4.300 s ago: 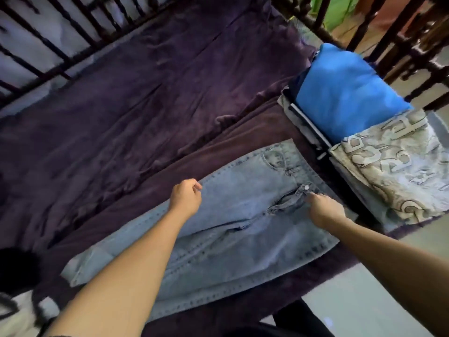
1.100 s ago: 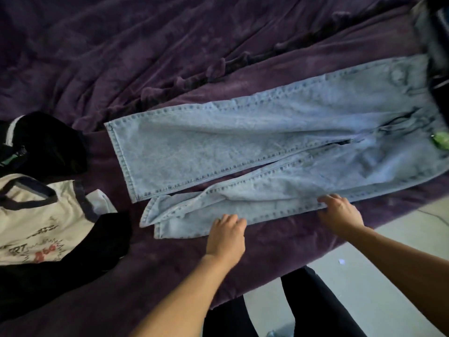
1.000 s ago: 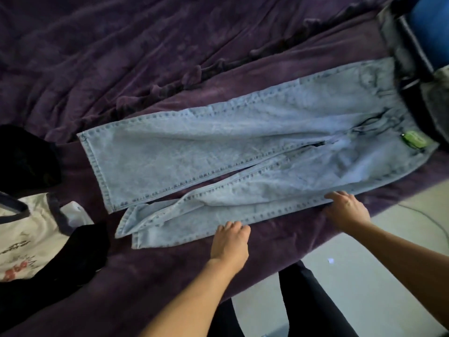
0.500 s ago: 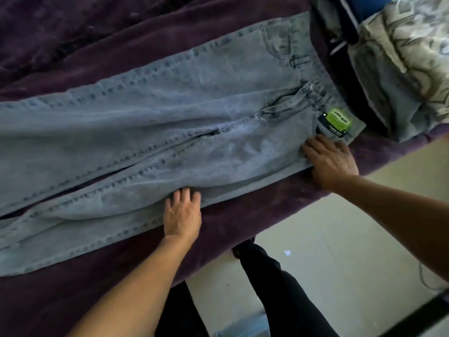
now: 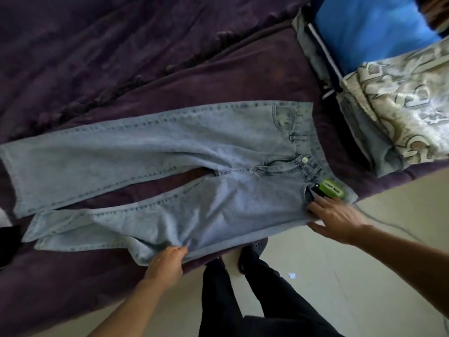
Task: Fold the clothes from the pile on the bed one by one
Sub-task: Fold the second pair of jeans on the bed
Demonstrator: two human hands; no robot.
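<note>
Light blue jeans (image 5: 194, 152) lie spread on the purple bedspread (image 5: 121, 57), waist to the right and legs to the left. A green tag (image 5: 331, 188) sits at the near waist corner. My left hand (image 5: 167, 262) grips the near edge of the near leg, and the denim bunches up there. At the near waist edge, just below the tag, my right hand (image 5: 337, 218) has its fingers on top and its thumb along the hem, pinching the fabric.
Folded clothes are stacked at the right end of the bed: a blue garment (image 5: 369, 32), a beige patterned one (image 5: 408, 105) and denim (image 5: 364, 137) under it. Dark clothing (image 5: 7, 244) shows at the left edge. My legs (image 5: 243, 300) stand on pale floor by the bed.
My view has pulled back and shifted. My left hand went from lying flat on the near leg to gripping its edge, and my right hand has slid to the waist edge under the tag.
</note>
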